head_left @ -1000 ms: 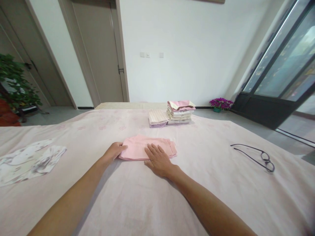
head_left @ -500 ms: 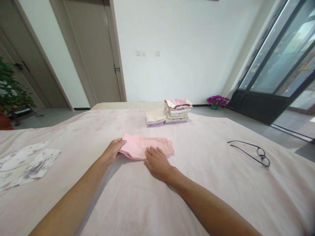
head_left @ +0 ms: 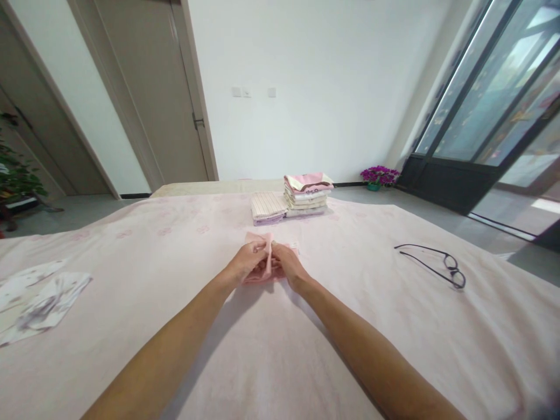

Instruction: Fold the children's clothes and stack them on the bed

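A pink folded garment [head_left: 258, 237] lies in the middle of the pale pink bedcover [head_left: 210, 350], with one part raised as an upright fold. My left hand [head_left: 248, 261] grips that fold from the left, fingers curled around the cloth. From the other side, my right hand [head_left: 286, 263] pinches the same fold, thumb and fingers closed on it. The two hands are close together and hide much of the garment. A small white tag [head_left: 296, 245] shows at its right end.
Behind the hands stand a tall stack of folded clothes [head_left: 308, 195] and a lower striped pile [head_left: 268, 208]. Eyeglasses [head_left: 450, 268] lie at the right. A white printed garment [head_left: 48, 303] is spread at the left. Purple flowers [head_left: 378, 176] stand on the floor beyond.
My left hand has moved right, folding the garment's left part up and over. My right hand has gone from lying flat on the cloth to pinching the fold. The view has shifted slightly.
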### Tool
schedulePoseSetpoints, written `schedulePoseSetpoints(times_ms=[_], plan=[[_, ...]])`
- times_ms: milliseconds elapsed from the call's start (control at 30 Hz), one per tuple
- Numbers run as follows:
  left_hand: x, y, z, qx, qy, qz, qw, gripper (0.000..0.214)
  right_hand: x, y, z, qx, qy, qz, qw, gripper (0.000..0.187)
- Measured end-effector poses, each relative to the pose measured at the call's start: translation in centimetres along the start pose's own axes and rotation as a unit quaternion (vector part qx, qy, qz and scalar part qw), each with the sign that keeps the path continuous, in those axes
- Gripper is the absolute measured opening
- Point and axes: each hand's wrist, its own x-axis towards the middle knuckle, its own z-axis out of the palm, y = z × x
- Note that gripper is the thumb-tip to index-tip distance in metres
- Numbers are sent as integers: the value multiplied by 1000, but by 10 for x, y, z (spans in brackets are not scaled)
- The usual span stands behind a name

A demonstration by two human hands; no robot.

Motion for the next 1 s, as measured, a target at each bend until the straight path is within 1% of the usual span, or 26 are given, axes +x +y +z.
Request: schedulePoseSetpoints(times_ms=[67, 100, 133, 200, 233, 267, 300, 333, 400, 500, 600, 700, 800, 867, 933, 1000], plan=[[3, -7, 5, -4, -8, -12, 1000, 50, 2, 0, -6, -66, 25, -3, 998, 36], [4, -10, 5, 0, 3, -13, 1000, 52, 4, 1, -9, -95, 34, -2, 995, 31], [4, -13, 3, 14, 25, -6, 1000, 52, 6, 2, -12, -121, 45, -3, 992, 28], [3, -19, -3, 83, 93, 40, 991, 46, 9, 4, -18, -169, 69, -16, 983, 32], [2, -21, -7, 137, 131, 73, 979, 42, 11, 5, -21, -196, 80, -26, 977, 36], [1, -24, -11, 195, 165, 108, 961, 38, 13, 5, -24, -226, 91, -36, 969, 40], [0, -26, -13, 251, 188, 138, 940, 36, 15, 5, -26, -257, 101, -44, 960, 43], [-1, -30, -15, 300, 198, 163, 919, 35, 16, 5, -28, -288, 108, -52, 950, 46], [-1, -38, -15, 373, 185, 203, 886, 37, 17, 4, -32, -346, 119, -61, 929, 48], [0, -54, -10, 455, 128, 246, 846, 45, 16, 4, -35, -422, 120, -56, 897, 50], [3, -69, -4, 526, 82, 253, 808, 53, 13, 4, -38, -482, 109, -50, 868, 52], [3, -77, -1, 571, 62, 253, 778, 57, 10, 5, -40, -526, 94, -59, 843, 53], [1, -77, 0, 598, 52, 247, 761, 60, 8, 6, -41, -569, 88, -50, 816, 51], [-2, -74, 0, 608, 43, 239, 756, 61, 7, 6, -42, -594, 96, -50, 797, 52], [-4, -72, -1, 616, 32, 228, 753, 61, 7, 7, -46, -603, 114, -47, 788, 60], [-6, -70, -1, 622, 19, 219, 752, 60, 7, 9, -52, -593, 137, -23, 793, 74]])
